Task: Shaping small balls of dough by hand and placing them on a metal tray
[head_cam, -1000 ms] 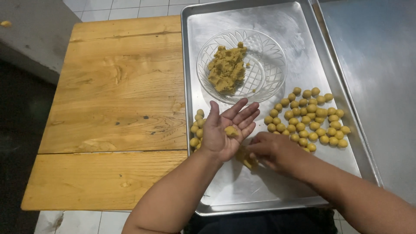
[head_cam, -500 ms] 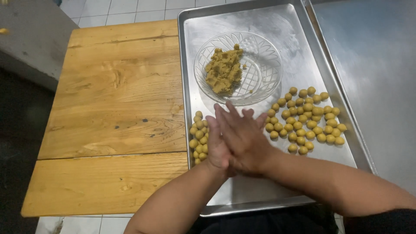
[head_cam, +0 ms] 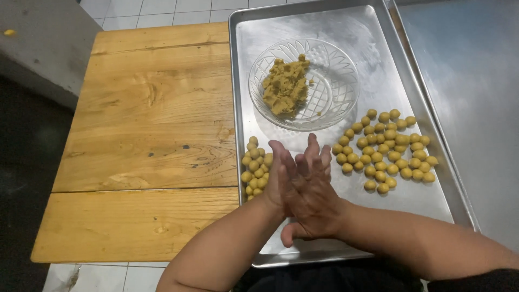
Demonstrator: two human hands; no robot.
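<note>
Pressing palm against palm above the near end of a long rectangular metal baking tray [head_cam: 411,216], a person held the right hand [head_cam: 311,197] laid over the left hand [head_cam: 277,181], fingers [head_cam: 312,151] straight and close together; whether anything lay between the palms could not be told. At the tray's far end stood a clear patterned glass bowl [head_cam: 335,81] holding a lump of yellowish dough [head_cam: 285,86]. Small rolled yellow dough balls [head_cam: 386,151] covered the tray's right half, and a smaller cluster of balls [head_cam: 254,167] lined its left edge, just beside the hands. A bare wooden table [head_cam: 146,135] lay left of the tray.
</note>
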